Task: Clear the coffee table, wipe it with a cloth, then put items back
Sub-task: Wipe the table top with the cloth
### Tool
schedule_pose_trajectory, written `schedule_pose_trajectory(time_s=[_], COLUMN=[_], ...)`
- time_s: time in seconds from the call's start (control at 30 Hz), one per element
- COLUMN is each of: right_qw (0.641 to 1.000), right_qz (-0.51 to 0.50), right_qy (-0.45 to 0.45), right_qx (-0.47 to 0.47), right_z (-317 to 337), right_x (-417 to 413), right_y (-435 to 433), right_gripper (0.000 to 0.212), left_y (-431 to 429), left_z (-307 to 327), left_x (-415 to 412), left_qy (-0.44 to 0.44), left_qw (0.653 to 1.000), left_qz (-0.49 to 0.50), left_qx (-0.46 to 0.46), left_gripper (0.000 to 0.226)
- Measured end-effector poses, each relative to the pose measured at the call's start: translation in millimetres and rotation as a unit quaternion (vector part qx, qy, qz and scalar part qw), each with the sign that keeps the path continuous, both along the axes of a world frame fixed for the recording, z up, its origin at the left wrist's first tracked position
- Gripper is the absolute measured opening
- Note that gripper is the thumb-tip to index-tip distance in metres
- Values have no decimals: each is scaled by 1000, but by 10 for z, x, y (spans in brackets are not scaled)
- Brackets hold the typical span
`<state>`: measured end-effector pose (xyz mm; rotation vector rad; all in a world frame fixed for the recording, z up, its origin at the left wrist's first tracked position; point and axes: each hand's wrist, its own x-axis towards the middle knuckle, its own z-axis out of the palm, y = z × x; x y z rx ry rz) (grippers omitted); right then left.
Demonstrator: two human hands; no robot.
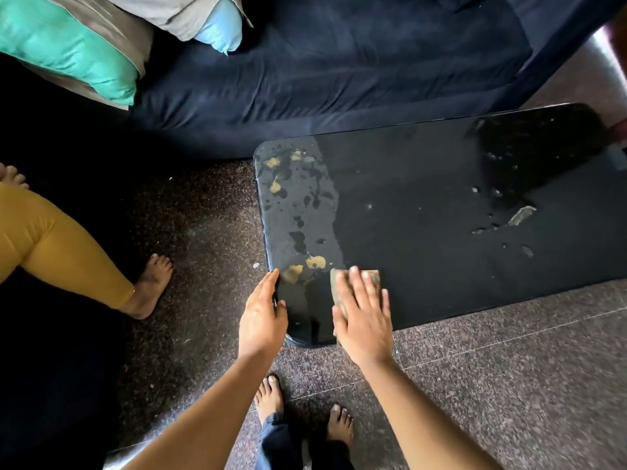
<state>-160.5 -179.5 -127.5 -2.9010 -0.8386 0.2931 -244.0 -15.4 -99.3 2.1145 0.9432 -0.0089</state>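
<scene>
The black coffee table (441,198) lies bare in front of me, its top chipped in tan patches near the left end and dotted with wet spots. My right hand (364,317) presses a folded tan cloth (371,275) flat onto the table's near left corner, fingers straight and spread. My left hand (263,317) rests against the table's left edge, fingers straight, thumb on the top.
A dark blue sofa (339,72) runs along the far side of the table, with teal (68,52), grey and light blue cushions at its left. Another person's leg in yellow trousers (61,252) stands on the floor to the left. My bare feet (271,398) are below the table corner.
</scene>
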Motion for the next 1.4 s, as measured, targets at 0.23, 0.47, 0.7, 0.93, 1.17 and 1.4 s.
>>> schedule_pose_trajectory(time_s=[0.23, 0.47, 0.7, 0.93, 1.17, 1.4], right_qw=[997, 999, 999, 1000, 999, 997], right_qz=[70, -49, 33, -2, 7, 65], right_qy=[5, 10, 10, -2, 16, 16], right_qx=[26, 20, 33, 18, 39, 35], right_z=[23, 1, 12, -39, -20, -11], right_x=[-283, -258, -641, -239, -391, -60], right_y=[433, 422, 769, 427, 869, 835], right_gripper=[66, 64, 63, 62, 65, 64], left_y=[142, 271, 322, 331, 337, 344], left_z=[-58, 44, 17, 35, 55, 90], left_x=[9, 90, 91, 99, 117, 207], left_qy=[-29, -31, -54, -53, -49, -40], left_qw=[999, 992, 971, 969, 972, 963], left_qz=[-23, 90, 156, 155, 152, 187], left_qx=[-3, -88, -171, -183, -174, -189], left_gripper=[64, 61, 53, 49, 47, 43])
